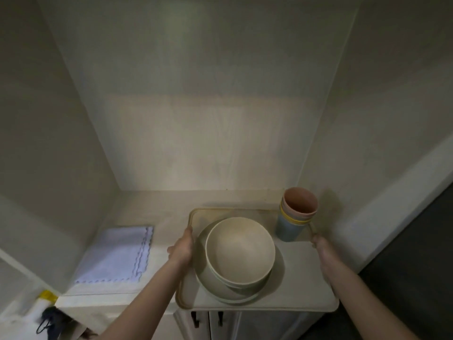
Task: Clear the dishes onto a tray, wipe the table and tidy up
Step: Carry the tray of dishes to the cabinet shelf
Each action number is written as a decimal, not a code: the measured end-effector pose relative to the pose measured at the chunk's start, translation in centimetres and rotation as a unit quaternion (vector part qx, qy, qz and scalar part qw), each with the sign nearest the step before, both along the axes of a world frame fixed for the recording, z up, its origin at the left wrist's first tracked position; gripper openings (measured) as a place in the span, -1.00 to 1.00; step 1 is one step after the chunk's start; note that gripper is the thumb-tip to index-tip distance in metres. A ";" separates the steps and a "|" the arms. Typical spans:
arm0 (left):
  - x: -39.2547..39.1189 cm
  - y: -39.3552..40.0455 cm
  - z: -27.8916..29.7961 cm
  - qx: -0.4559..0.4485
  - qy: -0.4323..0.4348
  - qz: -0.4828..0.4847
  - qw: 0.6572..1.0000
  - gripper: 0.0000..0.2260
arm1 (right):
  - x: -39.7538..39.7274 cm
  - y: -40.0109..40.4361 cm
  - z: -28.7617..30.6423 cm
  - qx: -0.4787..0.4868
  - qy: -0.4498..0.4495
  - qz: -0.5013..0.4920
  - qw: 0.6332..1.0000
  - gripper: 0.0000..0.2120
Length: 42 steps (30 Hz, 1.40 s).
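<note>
both hands, left hand (182, 249) and right hand (318, 242), grip the unlabelled tray (306, 285).

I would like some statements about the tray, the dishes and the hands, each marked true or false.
1. Both hands hold the tray, the left hand on its left rim and the right hand on its right rim. True.
2. The bowl stands on a plate. True.
3. The cups lie scattered on their sides. False: they are nested in one upright stack.
4. The cloth lies on the tray. False: it lies on the counter, left of the tray.
</note>
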State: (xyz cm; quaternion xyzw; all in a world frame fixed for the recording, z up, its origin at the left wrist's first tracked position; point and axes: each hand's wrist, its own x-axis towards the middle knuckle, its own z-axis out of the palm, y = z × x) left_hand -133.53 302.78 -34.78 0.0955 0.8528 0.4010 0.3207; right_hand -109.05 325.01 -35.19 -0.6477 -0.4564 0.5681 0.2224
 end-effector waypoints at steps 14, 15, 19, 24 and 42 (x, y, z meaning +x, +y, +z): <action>-1.1 2.6 -1.1 -0.185 0.058 -0.058 0.979 -0.44 | -0.8 1.7 -2.3 0.012 -0.041 0.056 0.998 -0.83; -1.0 2.4 -1.2 -0.185 0.063 -0.064 0.978 -0.48 | -0.8 1.8 -2.5 0.013 -0.048 0.061 0.997 -0.82; -1.1 2.0 -1.9 -0.177 0.069 -0.058 0.980 -0.53 | -1.4 2.2 -2.7 0.023 -0.061 0.069 0.995 -0.80; -1.3 1.8 -2.0 -0.151 0.047 -0.031 0.987 -0.38 | -1.7 2.3 -2.9 0.024 -0.069 0.064 0.995 -0.87; -2.2 -1.0 -2.0 0.073 0.043 -0.028 0.996 -0.60 | 0.0 -0.1 -3.0 0.186 -0.239 0.192 0.933 -0.40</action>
